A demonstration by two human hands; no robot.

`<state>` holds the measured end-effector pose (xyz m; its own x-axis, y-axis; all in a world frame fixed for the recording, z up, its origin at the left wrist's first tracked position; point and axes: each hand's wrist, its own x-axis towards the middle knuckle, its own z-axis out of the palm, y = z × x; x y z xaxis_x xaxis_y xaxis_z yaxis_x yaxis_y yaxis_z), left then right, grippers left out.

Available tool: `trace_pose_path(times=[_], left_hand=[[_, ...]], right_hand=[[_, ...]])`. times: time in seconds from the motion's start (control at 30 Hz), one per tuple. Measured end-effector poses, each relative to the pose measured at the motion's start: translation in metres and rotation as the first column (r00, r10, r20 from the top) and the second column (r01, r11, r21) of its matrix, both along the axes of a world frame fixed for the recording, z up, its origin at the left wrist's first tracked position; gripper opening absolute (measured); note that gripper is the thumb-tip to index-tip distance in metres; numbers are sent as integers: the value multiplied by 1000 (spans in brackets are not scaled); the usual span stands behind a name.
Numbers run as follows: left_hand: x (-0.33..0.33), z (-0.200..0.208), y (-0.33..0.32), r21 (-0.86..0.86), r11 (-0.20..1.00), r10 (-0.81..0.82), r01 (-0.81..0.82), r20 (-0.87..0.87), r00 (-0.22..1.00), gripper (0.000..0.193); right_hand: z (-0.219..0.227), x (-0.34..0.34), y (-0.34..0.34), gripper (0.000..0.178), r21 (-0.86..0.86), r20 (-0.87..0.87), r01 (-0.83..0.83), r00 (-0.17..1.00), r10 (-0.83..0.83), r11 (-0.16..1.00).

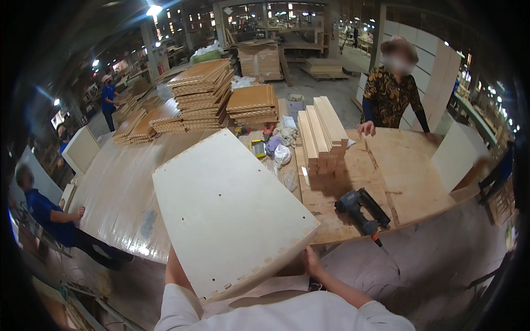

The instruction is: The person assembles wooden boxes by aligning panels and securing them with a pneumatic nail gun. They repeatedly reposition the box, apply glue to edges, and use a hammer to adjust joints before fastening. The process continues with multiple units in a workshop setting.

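A large off-white wooden drawer box [232,204] is held tilted in front of me, its flat bottom panel facing up. Small dark holes dot this panel, and interlocking joints show along the near edge. My right hand [313,262] grips the box at its near right corner, with the fingers partly hidden behind the edge. On the other side, my left forearm [179,270] goes up behind the box, so that hand's fingers are out of sight. A black nail gun [361,212] lies on the worktable to the right of the box.
Light wooden bars [323,132] are stacked on the plywood worktable [406,165]. Brown panels [201,91] are piled on the film-wrapped table [121,182]. A co-worker [392,91] stands across at the right, near another white box [461,157]. A person in blue [49,218] is at the left.
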<state>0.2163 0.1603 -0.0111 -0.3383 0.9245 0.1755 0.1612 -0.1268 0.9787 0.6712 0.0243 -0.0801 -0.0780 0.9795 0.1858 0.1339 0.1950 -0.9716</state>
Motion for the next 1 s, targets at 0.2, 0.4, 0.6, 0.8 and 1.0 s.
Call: trace_pose_path(times=[0.2,0.4,0.6,0.8,1.0], left_hand=[[3,23,-19,12,986,169,-169,-84,982,57],[0,100,-64,24,770,521,-637,-601,607,65],[51,175,-115,-9,605,258,-796,-944,207,57],[68,157,-128,-95,580,218,-809,-939,267,55],[66,136,-152,-340,846,265,-412,-402,877,47]], right_hand=[[0,2,48,60,15,-247,24,969,-20,1000],[54,-4,137,55,-44,-348,-96,935,75,994],[54,6,173,54,-418,-533,-348,842,84,839],[28,9,211,55,-559,-193,-354,935,297,750],[38,30,271,37,-329,-178,-385,922,344,862]])
